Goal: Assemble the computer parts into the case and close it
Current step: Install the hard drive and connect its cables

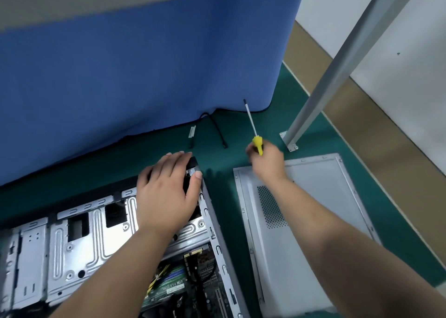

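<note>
The computer case (135,240) lies on its side at the lower left of the table (217,134), open face up, so the closing step is not yet done. Inside, a green motherboard (173,286) with yellow and black wiring already sits in the bottom, and the silver drive cage (79,235) spans the upper part of the case; its bays look bare from here, though I cannot tell whether every part is fitted. The side panel (321,204), grey with a perforated vent patch, lies flat on the table just beside the case on the right, apart from it. By my reading the task is somewhere in the middle: the board is in, screwing or fitting goes on, and the panel has yet to be mounted.

The left hand (166,192) rests spread over the far right corner of the case, fingers straight over the black front edge, thumb on the frame. The right hand (268,163) grips the yellow handle of a screwdriver (253,129) above the panel's far corner, the shaft pointing away.

The table is covered in dark green matting. A black cable (217,129) and a small strip-like part (191,134) lie near the far edge, under a blue partition (144,64). A grey metal post (337,66) is bolted to the table at the right, with a tan floor (362,115) and a white wall (386,40) beyond.
</note>
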`<move>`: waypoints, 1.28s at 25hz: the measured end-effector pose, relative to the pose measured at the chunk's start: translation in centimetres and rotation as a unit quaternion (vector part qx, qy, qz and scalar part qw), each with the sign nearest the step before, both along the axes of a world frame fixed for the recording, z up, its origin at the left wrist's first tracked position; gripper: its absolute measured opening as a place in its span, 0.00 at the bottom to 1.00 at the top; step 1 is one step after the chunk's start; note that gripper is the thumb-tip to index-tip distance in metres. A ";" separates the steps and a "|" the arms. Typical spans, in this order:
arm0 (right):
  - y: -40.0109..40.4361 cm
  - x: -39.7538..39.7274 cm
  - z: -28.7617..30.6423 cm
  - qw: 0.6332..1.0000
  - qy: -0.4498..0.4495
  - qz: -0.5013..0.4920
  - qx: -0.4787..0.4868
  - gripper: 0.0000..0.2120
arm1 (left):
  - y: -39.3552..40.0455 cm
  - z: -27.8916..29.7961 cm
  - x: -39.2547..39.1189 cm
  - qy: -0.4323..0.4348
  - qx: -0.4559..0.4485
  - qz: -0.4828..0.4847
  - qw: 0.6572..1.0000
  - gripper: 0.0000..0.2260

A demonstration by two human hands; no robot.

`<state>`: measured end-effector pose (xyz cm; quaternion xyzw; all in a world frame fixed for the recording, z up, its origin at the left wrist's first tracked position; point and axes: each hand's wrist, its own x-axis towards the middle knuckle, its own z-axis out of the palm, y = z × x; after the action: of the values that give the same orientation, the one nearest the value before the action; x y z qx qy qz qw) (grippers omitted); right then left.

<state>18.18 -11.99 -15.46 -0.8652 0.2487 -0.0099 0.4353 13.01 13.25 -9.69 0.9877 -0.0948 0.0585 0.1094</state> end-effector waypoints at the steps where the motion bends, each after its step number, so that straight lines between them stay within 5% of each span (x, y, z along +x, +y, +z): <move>1: 1.1 -1.2 1.3 0.999 -0.014 0.008 0.041 0.04 | 0.0 0.4 -0.1 0.016 -0.003 -0.004 1.000 0.23; 3: 3.2 -3.8 4.2 0.991 -0.038 0.033 0.122 0.05 | 0.1 1.5 -0.2 0.071 -0.050 -0.007 0.996 0.23; 6: 5.8 -7.3 8.5 0.977 -0.045 0.076 0.196 0.06 | 0.3 3.6 -1.8 0.138 -0.265 0.008 0.954 0.15; 11: 10.2 -12.9 13.9 0.948 0.005 0.133 0.289 0.02 | 0.7 7.5 -9.3 0.222 -0.582 0.048 0.780 0.07; 15: 11.7 -16.0 16.3 0.935 0.031 0.162 0.315 0.07 | 3.7 8.5 -13.0 0.244 -0.650 0.065 0.717 0.07; 21: 13.3 -18.1 17.9 0.910 0.082 0.237 0.330 0.08 | 7.3 9.0 -15.3 0.363 -0.730 0.048 0.577 0.14; 24: 14.3 -18.7 18.0 0.902 0.097 0.241 0.345 0.07 | 8.5 9.5 -15.8 0.389 -0.741 0.048 0.546 0.11; 27: 15.2 -19.2 18.1 0.910 0.113 0.245 0.316 0.07 | 8.8 10.1 -15.7 0.350 -0.774 0.094 0.519 0.06; 32: 15.6 -20.0 18.3 0.881 0.229 0.371 0.184 0.08 | 9.9 10.5 -14.2 0.201 -0.880 0.238 0.358 0.04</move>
<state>-1.82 3.58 2.80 -0.7765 -0.0008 0.3967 0.4896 -1.20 23.13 0.79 0.2915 0.2750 -0.0686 0.9136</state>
